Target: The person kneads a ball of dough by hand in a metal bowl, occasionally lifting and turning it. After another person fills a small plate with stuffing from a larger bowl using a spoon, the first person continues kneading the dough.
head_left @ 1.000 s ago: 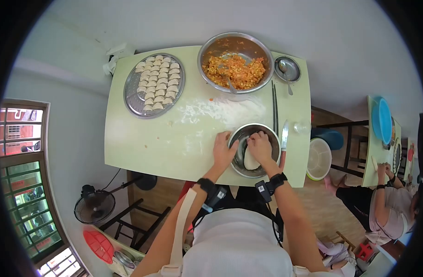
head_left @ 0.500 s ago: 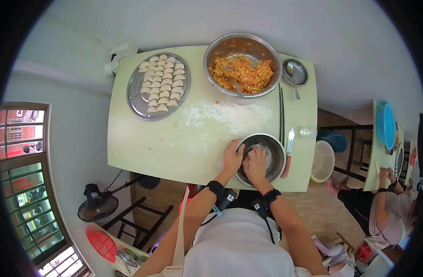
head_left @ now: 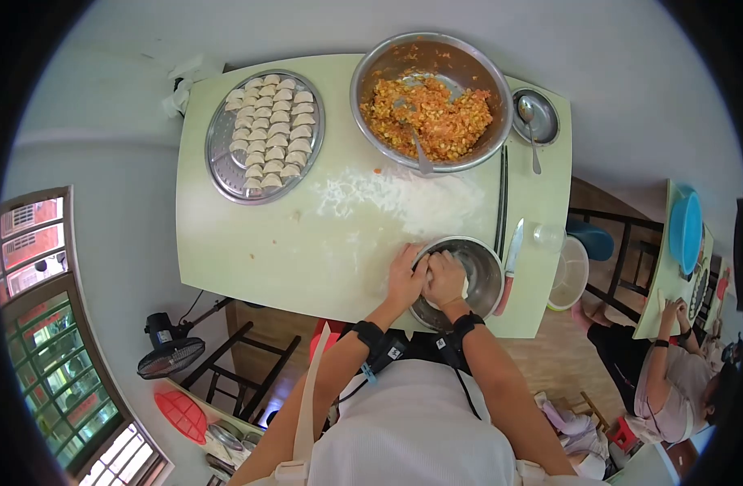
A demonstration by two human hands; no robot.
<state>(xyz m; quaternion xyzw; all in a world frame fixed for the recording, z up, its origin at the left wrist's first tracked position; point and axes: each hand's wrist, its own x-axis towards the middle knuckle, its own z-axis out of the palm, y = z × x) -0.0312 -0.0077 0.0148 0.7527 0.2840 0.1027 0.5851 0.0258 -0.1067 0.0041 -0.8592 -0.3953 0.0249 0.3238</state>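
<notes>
A small steel bowl [head_left: 486, 275] stands near the front edge of the table. My left hand [head_left: 405, 274] is closed over its left rim, the fingertips partly hidden. Inside the bowl, my right hand [head_left: 445, 279] curls its fingers around a lump of pale dough [head_left: 465, 289], most of which the hand covers. White flour [head_left: 420, 202] is spread over the tabletop just beyond the bowl.
A round metal tray [head_left: 217, 154] of dumplings lies at the back left. Behind the flour is a large bowl [head_left: 501, 77] of orange filling. Chopsticks [head_left: 502, 202], a knife [head_left: 513, 251] and a glass [head_left: 549, 236] lie to the right. Another person [head_left: 671, 377] sits at far right.
My right hand has shifted slightly within the bowl, and some dough now shows beside it. The left hand stays at the rim. The whole view has tilted slightly.
</notes>
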